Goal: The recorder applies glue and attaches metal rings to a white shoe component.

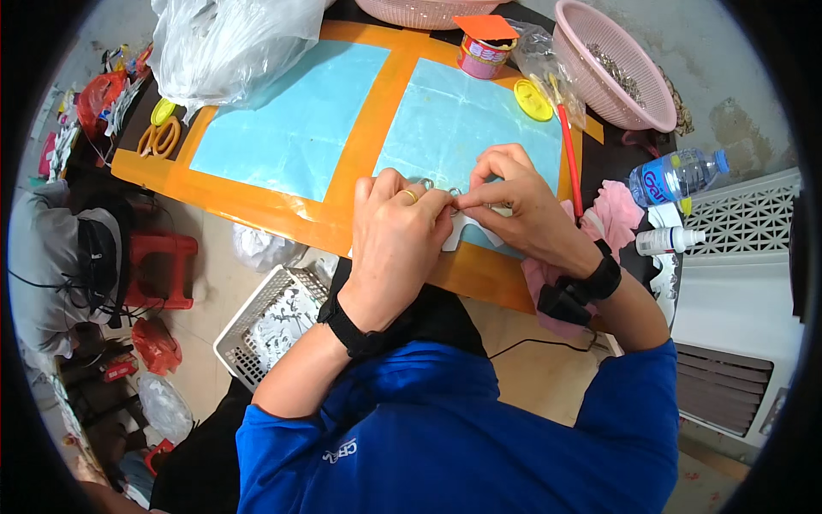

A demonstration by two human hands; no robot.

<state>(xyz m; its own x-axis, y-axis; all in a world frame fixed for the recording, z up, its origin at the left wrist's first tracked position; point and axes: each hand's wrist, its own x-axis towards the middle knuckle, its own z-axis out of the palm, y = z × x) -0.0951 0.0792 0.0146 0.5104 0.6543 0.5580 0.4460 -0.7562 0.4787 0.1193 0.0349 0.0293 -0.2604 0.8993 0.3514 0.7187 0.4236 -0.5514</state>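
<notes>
My left hand [396, 227] is closed, with its fingers curled and pressed together near the front edge of the table. Just to its right my right hand [527, 206] is closed in a pinch, thumb against index finger. Between the two sets of fingertips is a small silvery metal ring [455, 192], partly covered by the fingers. A second small ring [426, 182] shows just past the left knuckles. Beneath both hands lies a white piece of paper or card [456, 233], mostly hidden. The table has light blue sheets [282, 128] edged with orange tape.
A white plastic bag [235, 51] and orange-handled scissors [160, 139] are at the left. Far right stand a tin [485, 56] and a pink basket [616, 73] of metal pieces. A red stick [568, 158], pink cloth [612, 214] and water bottle [672, 178] are nearer.
</notes>
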